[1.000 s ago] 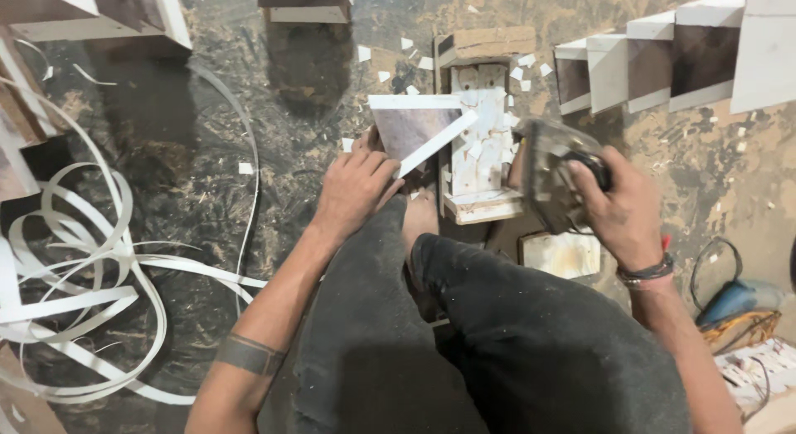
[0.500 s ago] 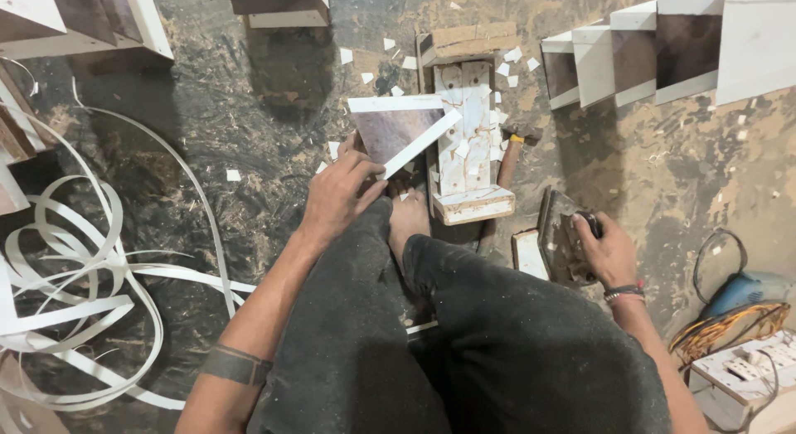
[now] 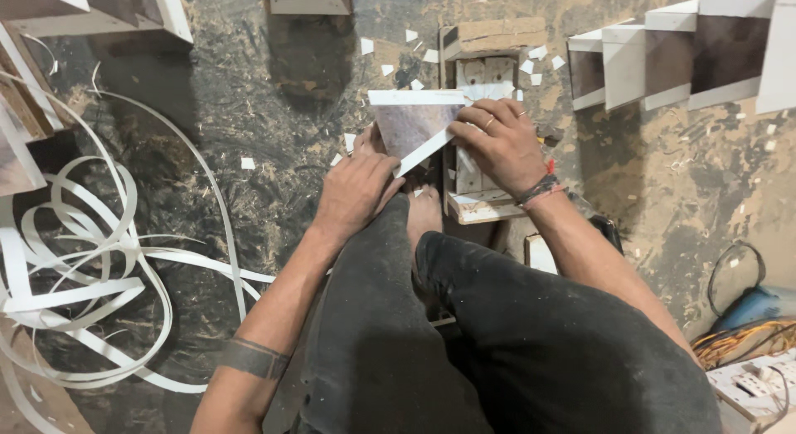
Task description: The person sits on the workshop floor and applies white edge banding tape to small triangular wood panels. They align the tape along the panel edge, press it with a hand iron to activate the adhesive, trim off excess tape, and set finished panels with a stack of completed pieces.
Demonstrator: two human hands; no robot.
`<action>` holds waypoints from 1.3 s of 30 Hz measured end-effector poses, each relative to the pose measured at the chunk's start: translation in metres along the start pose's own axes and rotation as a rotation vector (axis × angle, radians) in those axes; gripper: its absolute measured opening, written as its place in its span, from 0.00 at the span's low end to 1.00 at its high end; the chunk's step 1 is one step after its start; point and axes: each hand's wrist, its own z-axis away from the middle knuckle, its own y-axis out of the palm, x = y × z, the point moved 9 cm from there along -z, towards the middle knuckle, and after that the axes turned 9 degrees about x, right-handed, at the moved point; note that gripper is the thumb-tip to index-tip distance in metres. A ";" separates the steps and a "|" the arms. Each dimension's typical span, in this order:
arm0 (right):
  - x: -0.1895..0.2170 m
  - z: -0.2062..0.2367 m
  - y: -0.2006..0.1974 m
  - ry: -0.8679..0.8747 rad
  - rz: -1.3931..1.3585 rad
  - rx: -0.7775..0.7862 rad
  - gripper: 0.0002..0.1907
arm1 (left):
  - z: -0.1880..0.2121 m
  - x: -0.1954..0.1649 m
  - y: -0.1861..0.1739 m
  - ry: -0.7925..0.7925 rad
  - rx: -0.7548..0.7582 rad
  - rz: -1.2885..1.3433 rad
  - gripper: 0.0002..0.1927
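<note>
A triangular wooden piece (image 3: pixel 412 123) with a dark brown face and white edge banding rests on a small wooden block stand (image 3: pixel 481 164) on the floor. My left hand (image 3: pixel 356 189) grips its lower left corner. Pressing down on its right corner and the white edge strip is my right hand (image 3: pixel 497 140), fingers spread over it. The power tool that my right hand held earlier is mostly hidden behind my right arm; only a dark part (image 3: pixel 609 231) shows by my knee.
Loose coils of white edge banding (image 3: pixel 91 268) lie on the floor at left. Banded triangular and box pieces (image 3: pixel 680 48) line the upper right. More panels (image 3: pixel 91 11) stand at upper left. Cables and a blue tool (image 3: pixel 750 318) sit at right. White offcuts litter the floor.
My right hand has put down the power tool by my right knee and moved up onto the triangular piece. My left hand stayed on the piece's left corner.
</note>
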 end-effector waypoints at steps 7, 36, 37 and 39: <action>-0.011 0.001 0.014 -0.006 0.035 0.032 0.13 | 0.002 0.011 0.007 -0.017 -0.017 0.114 0.12; 0.027 -0.030 0.046 0.045 -0.176 -0.078 0.20 | 0.025 0.073 0.098 -0.550 0.210 0.873 0.21; 0.037 -0.040 0.053 -0.005 -0.185 -0.105 0.25 | 0.021 0.072 0.099 -0.475 0.184 0.909 0.21; 0.050 -0.072 0.085 -0.008 -0.048 0.014 0.29 | 0.022 0.076 0.107 -0.479 0.200 0.952 0.19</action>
